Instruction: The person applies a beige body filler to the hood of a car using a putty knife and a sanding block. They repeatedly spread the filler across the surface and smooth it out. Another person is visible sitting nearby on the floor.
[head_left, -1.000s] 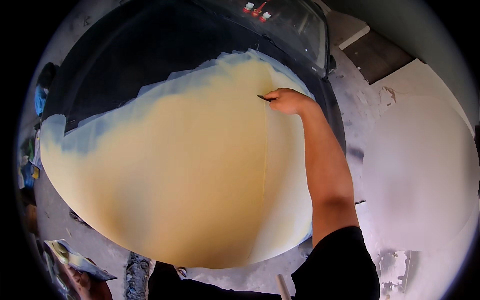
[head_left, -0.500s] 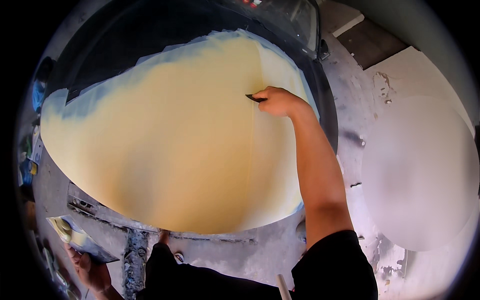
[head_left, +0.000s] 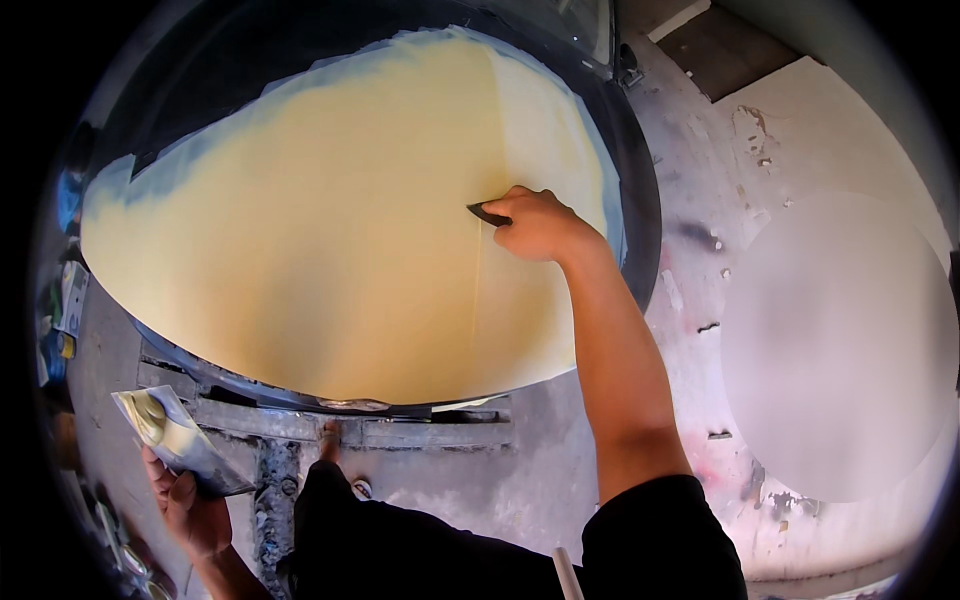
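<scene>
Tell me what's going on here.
A person is working over a car hood largely covered in a cream-yellow coating, with dark panel showing around part of its edge. The right hand grips a small dark scraper, which appears to be against the coated surface. A thin line runs down the coating just below it. Off to the left, the left hand holds a flat plate carrying a dollop of cream-coloured paste.

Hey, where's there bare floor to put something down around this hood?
Bare floor shows between the hood's front edge, right forearm and black clothing. More shows right of it, with small dark bits. Crowded: the far left, with assorted items, and lower left, where the left hand holds a plate.
</scene>
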